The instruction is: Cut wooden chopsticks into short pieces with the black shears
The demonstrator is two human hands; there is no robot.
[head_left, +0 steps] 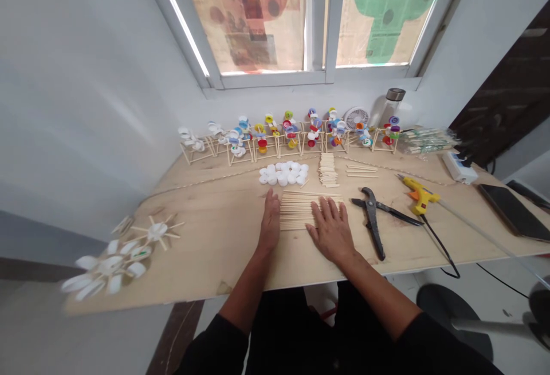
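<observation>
Blk sleeves [442,347] nearest; sticks [295,210] under R hand [333,231], ends agst L hand [270,221].

The left hand [270,220] and right hand [330,226] are bare, as are the forearms [378,289] behind them. Farther back from the hands, black sleeves [215,343] end near the elbows — plain cloth, cut straight at the edge. Behind the hands, between the arms, shows black legwear [279,329] — its folds too dark to make out.
</observation>
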